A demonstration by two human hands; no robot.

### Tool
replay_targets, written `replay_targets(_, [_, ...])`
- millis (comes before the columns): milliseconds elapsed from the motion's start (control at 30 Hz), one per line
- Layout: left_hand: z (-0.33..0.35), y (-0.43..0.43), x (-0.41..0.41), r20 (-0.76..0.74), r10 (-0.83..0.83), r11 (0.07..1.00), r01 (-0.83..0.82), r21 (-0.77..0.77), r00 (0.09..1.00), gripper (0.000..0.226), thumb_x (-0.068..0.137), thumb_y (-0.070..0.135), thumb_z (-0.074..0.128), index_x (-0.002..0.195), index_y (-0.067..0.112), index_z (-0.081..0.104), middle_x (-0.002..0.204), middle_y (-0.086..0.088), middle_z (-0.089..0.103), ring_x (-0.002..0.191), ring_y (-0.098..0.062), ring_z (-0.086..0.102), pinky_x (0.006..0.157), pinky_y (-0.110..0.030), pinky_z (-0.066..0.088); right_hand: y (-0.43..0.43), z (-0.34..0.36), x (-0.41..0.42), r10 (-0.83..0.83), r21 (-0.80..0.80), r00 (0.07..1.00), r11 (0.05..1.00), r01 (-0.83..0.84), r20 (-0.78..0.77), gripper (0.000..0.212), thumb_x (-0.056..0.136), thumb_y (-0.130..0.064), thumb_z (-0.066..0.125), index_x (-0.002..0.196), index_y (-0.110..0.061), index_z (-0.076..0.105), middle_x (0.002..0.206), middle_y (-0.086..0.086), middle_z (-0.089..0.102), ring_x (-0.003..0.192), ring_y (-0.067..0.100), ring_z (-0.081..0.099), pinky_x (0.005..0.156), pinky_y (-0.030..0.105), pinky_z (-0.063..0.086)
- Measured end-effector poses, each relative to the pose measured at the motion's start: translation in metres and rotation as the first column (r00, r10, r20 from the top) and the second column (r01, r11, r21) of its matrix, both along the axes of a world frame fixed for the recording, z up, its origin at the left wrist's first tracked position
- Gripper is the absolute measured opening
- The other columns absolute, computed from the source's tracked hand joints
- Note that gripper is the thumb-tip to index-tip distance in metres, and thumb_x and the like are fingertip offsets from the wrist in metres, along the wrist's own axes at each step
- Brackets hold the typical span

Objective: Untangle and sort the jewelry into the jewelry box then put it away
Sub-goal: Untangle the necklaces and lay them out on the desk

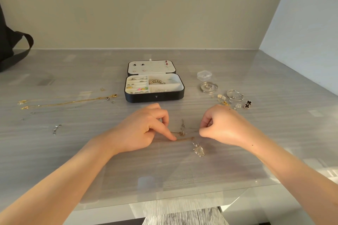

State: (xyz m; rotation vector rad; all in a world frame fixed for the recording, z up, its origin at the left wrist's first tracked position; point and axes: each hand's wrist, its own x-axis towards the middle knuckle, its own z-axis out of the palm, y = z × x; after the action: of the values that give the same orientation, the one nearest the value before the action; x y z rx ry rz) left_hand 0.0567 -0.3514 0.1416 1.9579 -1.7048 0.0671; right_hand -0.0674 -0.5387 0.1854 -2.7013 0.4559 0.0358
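A black jewelry box [154,95] lies open at the middle of the table, its white compartments holding rings, earrings and a beaded bracelet. In front of it a thin tangled chain [184,136] with a clear pendant [199,150] lies between my hands. My left hand [144,129] presses one end of the chain to the table with its index fingertip, the other fingers curled. My right hand [219,127] pinches the other end between thumb and fingers.
Two gold necklaces [67,101] lie stretched out at the left, with a small silver piece [57,129] nearer me. Right of the box are a clear plastic pot [204,75], bangles [208,87] and several earrings [236,102]. A black bag [11,51] sits far left.
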Motion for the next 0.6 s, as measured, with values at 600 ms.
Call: replay_targets(600, [0.022, -0.011, -0.029, -0.317, 0.285, 0.958, -0.282, 0.056, 0.905, 0.012, 0.076, 0.027, 0.064, 0.071, 0.020, 0.072, 0.075, 0.009, 0.059, 0.075, -0.007, 0.051, 0.067, -0.015, 0.035, -0.003, 0.003, -0.001, 0.169, -0.034, 0.986, 0.985, -0.169, 0.001, 0.010, 0.080, -0.030, 0.068, 0.072, -0.026, 0.063, 0.068, -0.015, 0.055, 0.073, 0.009, 0.053, 0.065, 0.023, 0.041])
